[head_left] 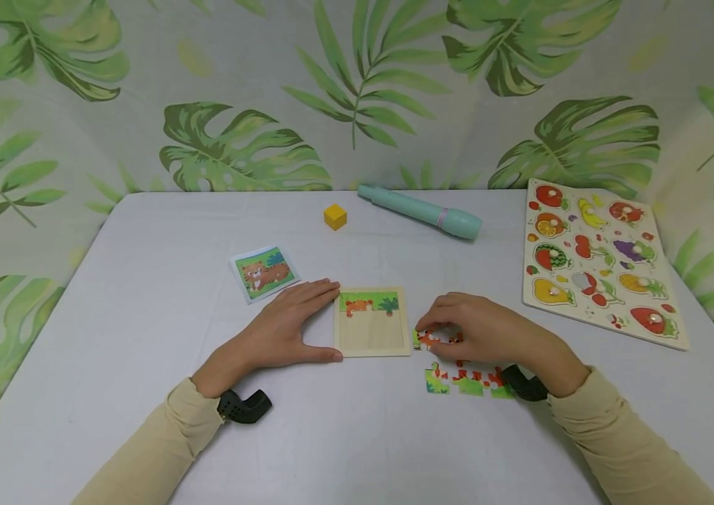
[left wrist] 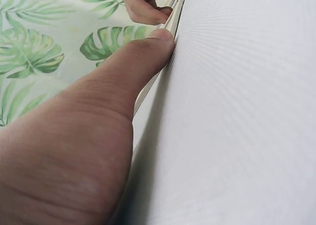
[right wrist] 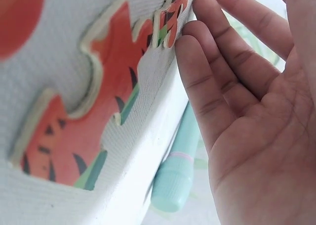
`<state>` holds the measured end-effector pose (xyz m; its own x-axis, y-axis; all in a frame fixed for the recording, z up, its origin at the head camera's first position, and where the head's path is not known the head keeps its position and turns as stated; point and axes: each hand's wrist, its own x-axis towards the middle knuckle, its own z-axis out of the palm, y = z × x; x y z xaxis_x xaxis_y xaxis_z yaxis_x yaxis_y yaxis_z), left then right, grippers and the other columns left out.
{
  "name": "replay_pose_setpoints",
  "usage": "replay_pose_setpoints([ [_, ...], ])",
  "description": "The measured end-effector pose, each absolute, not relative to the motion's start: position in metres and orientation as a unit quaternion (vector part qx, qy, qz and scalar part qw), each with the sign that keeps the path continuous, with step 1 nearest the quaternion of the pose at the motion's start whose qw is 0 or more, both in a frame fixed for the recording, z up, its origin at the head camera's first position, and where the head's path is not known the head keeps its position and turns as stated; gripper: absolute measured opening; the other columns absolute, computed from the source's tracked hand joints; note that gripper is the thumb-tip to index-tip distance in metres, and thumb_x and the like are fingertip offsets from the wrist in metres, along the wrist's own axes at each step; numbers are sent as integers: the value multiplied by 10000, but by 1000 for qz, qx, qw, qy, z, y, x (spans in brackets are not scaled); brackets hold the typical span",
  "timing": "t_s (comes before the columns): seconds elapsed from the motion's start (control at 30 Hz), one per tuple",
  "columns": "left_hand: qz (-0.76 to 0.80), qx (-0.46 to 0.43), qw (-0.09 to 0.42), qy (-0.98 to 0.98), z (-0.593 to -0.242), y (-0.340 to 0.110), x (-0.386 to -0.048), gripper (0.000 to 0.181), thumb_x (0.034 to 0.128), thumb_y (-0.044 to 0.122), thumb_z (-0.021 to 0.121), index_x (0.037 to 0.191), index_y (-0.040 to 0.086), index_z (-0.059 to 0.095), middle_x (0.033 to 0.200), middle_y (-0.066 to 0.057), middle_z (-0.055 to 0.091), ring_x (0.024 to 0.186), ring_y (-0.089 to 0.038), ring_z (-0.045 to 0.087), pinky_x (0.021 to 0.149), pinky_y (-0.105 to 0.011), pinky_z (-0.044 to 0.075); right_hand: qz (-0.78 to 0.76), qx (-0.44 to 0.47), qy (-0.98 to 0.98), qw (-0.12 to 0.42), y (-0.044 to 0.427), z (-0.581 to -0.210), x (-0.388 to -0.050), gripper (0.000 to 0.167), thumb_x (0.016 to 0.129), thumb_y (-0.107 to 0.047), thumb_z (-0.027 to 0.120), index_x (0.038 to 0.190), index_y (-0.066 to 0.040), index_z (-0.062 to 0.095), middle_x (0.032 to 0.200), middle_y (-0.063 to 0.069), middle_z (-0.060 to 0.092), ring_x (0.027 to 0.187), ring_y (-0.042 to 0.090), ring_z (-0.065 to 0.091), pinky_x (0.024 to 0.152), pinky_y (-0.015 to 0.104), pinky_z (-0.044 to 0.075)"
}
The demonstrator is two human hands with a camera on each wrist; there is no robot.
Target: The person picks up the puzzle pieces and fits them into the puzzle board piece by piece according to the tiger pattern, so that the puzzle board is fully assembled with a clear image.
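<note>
A square wooden puzzle tray (head_left: 372, 351) lies mid-table, its top strip filled with green and orange pieces and its lower part bare wood. My left hand (head_left: 284, 324) is spread at the tray's left side, fingertips at the upper corner and thumb on the lower one; the left wrist view shows the thumb (left wrist: 148, 49) against the tray's edge. Just right of the tray, my right hand (head_left: 486, 328) pinches a tiger-face piece (head_left: 428, 339) between fingers and thumb. In the right wrist view, the fingers (right wrist: 202, 91) meet a striped piece (right wrist: 170, 20), with a larger orange piece (right wrist: 106, 81) nearer the camera.
Several loose pieces (head_left: 470, 386) lie below my right hand. A tiger picture card (head_left: 264, 272) is at the upper left of the tray. Farther back are a yellow cube (head_left: 334, 217) and a mint-green tube (head_left: 420, 209). A fruit puzzle board (head_left: 603, 263) stands at the right.
</note>
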<state>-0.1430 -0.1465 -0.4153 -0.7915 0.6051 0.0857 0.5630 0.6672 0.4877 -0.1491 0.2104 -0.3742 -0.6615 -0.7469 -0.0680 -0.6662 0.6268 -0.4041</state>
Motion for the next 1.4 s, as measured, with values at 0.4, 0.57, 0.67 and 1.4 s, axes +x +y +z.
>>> replay_pose_setpoints([
  [0.4, 253, 320, 41, 912, -416, -146, -143, 1026, 793, 650, 798, 1581, 109, 424, 1646, -20, 388, 1544, -254, 313, 1251, -532, 263, -187, -395, 892, 115, 211, -371, -150, 255, 898, -272, 800, 1150, -254, 764, 1083, -171, 674, 950, 28, 587, 848, 279, 558],
  [0.57, 251, 321, 39, 912, -416, -147, -143, 1024, 794, 649, 798, 1580, 109, 424, 1645, -19, 389, 1542, -256, 315, 1249, -532, 266, -190, -392, 892, 118, 212, -369, -150, 266, 893, -269, 803, 1155, -246, 766, 1084, -168, 670, 952, 33, 585, 850, 280, 558],
  [0.67, 251, 321, 39, 912, -416, -147, -143, 1026, 794, 649, 799, 1581, 110, 423, 1646, -18, 388, 1543, -254, 314, 1251, -530, 264, -190, -390, 893, 118, 212, -369, -150, 270, 893, -267, 801, 1161, -251, 766, 1084, -174, 668, 959, 26, 585, 857, 283, 555],
  [1.4, 250, 320, 46, 913, -416, -147, -144, 1032, 796, 667, 787, 1585, 115, 416, 1651, -12, 378, 1549, -243, 302, 1256, -522, 255, -220, -396, 885, 103, 198, -352, -155, 278, 908, -256, 797, 1183, -227, 764, 1077, -124, 681, 945, 107, 628, 843, 334, 579],
])
